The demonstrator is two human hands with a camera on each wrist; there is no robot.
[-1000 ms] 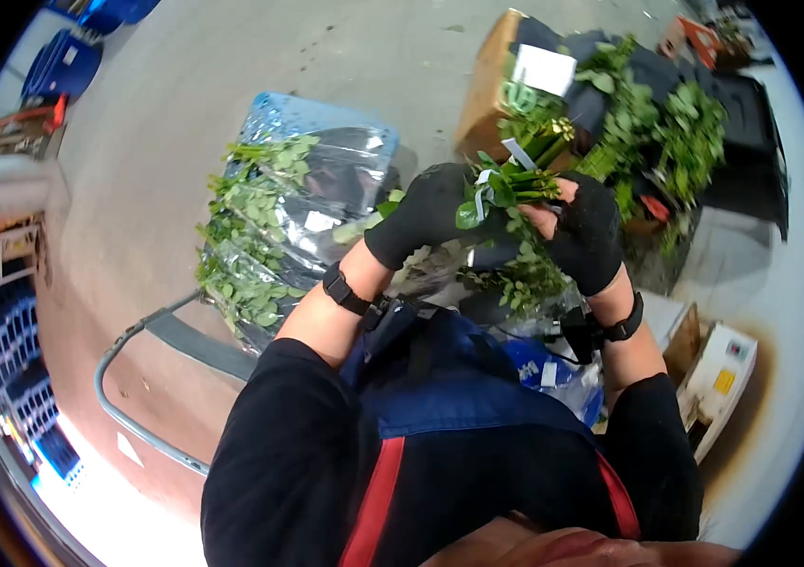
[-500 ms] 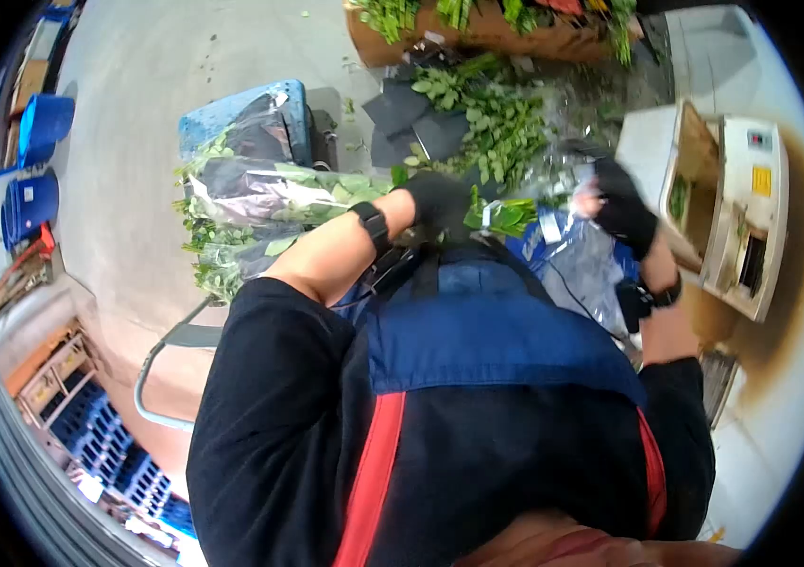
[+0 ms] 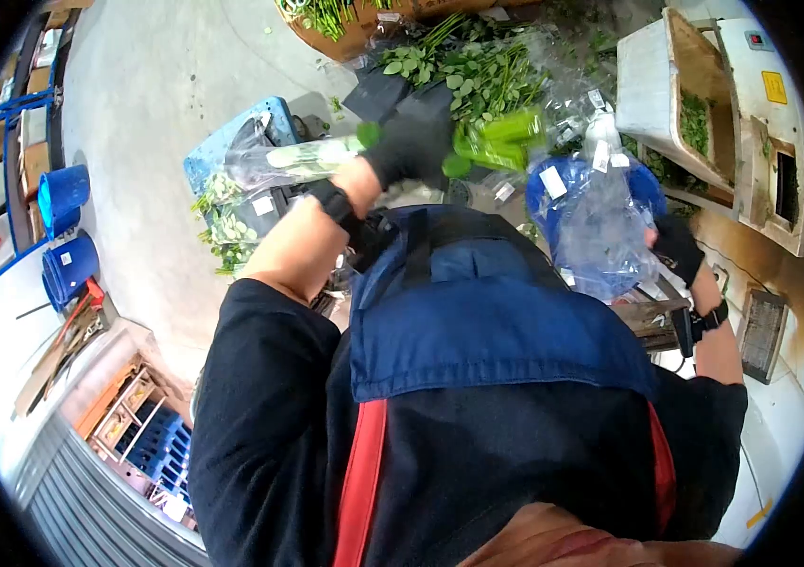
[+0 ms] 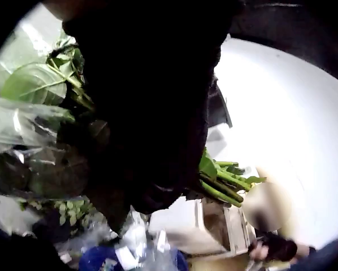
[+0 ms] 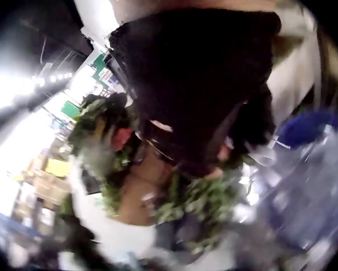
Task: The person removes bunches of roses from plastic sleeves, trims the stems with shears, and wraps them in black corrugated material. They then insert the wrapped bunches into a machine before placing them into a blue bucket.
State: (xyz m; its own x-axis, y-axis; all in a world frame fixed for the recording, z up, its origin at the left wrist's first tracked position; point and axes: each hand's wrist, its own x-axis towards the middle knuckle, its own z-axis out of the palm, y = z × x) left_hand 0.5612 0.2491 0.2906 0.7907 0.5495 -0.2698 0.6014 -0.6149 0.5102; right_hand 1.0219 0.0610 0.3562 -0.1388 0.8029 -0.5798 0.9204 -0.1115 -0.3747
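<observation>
Head view: the left hand [image 3: 411,151], centre, gripped the leafy bunch [image 3: 506,140], apparently unaided; the right hand [image 3: 678,249], fingers indiscernible, had shifted rightward beside the blue bucket [image 3: 649,185].

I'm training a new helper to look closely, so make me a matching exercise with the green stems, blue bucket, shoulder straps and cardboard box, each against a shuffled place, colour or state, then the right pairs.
Things:
1. Green stems
2. Blue bucket
3. Shoulder straps
4. Cardboard box

Descriptions:
A. Red
B. Gripped by the left hand
C. Brown, at the head view's top edge
D. Partly covered by clear plastic

Right pairs: 1-B, 2-D, 3-A, 4-C.
</observation>
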